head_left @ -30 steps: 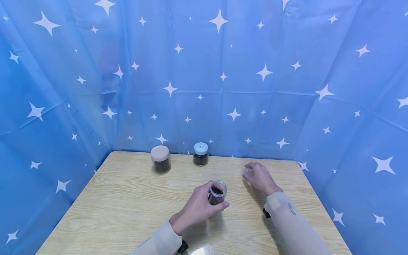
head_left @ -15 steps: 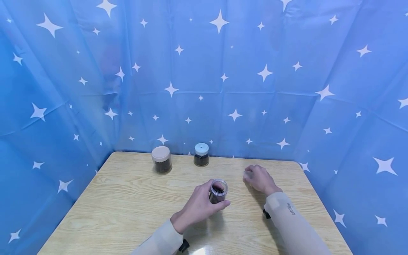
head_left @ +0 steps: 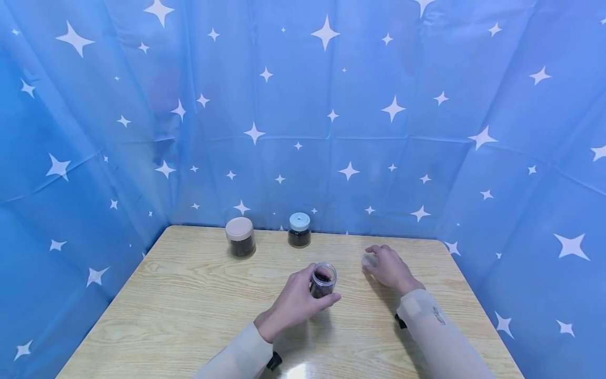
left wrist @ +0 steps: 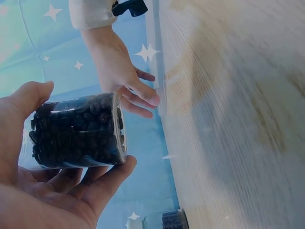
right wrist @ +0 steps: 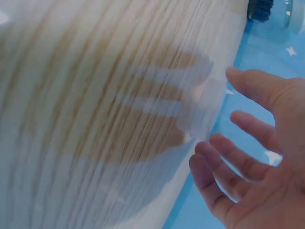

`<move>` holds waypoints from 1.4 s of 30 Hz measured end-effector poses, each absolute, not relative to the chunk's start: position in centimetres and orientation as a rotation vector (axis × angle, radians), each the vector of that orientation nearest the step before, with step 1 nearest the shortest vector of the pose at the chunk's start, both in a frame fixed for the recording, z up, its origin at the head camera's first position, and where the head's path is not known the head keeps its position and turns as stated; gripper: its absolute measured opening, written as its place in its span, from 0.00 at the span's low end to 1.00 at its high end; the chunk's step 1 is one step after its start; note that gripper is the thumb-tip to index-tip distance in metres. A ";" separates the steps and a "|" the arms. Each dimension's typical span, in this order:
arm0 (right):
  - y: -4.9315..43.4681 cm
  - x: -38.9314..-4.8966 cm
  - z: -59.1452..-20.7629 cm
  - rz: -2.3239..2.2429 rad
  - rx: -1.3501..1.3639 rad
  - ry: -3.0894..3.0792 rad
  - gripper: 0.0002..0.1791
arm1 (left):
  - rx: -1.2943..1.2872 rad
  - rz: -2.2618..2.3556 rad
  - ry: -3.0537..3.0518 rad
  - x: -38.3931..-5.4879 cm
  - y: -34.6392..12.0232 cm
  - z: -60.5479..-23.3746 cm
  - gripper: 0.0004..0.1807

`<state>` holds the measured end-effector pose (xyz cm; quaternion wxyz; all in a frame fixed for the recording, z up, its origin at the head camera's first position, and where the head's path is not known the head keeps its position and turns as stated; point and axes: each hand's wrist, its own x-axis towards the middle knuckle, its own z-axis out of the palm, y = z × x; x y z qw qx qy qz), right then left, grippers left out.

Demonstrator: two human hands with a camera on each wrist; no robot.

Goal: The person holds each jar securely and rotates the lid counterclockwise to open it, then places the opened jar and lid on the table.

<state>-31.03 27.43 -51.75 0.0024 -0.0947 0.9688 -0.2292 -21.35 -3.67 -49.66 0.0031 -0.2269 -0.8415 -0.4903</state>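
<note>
My left hand [head_left: 295, 300] grips a clear jar [head_left: 323, 287] around its side, its uncovered mouth facing up. Dark beans [left wrist: 76, 131] fill much of it, seen through the wall in the left wrist view. To the right, my right hand [head_left: 389, 267] is low over the table with fingers spread and loosely bent. A clear round lid [head_left: 369, 259] lies flat on the wood at its fingertips. In the right wrist view that see-through lid [right wrist: 205, 107] is on the tabletop, and a gap shows between thumb and fingers.
Two closed jars of dark contents stand near the back edge of the wooden table [head_left: 189, 295]: one with a pinkish lid [head_left: 239, 228], one with a light blue lid [head_left: 299, 221]. A blue star-patterned curtain [head_left: 303, 105] hangs behind and beside the table.
My right hand's fingers have loosened and drawn back slightly from the clear lid, which now shows more. My left hand has raised the jar a little.
</note>
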 end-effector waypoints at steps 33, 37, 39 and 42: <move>25.8 -22.5 -49.2 -0.785 -0.415 3.246 0.28 | -0.517 -1.613 -2.657 -27.1 -1.6 -50.5 0.21; 25.6 -21.5 -49.4 -0.771 -0.418 3.251 0.28 | -0.490 -1.592 -2.667 -27.9 -1.1 -50.7 0.23; 25.6 -21.0 -49.6 -0.756 -0.420 3.260 0.28 | -0.484 -1.584 -2.669 -28.3 -0.9 -50.8 0.24; 25.5 -20.5 -49.8 -0.745 -0.431 3.275 0.27 | -0.471 -1.581 -2.670 -28.8 -0.5 -50.9 0.25</move>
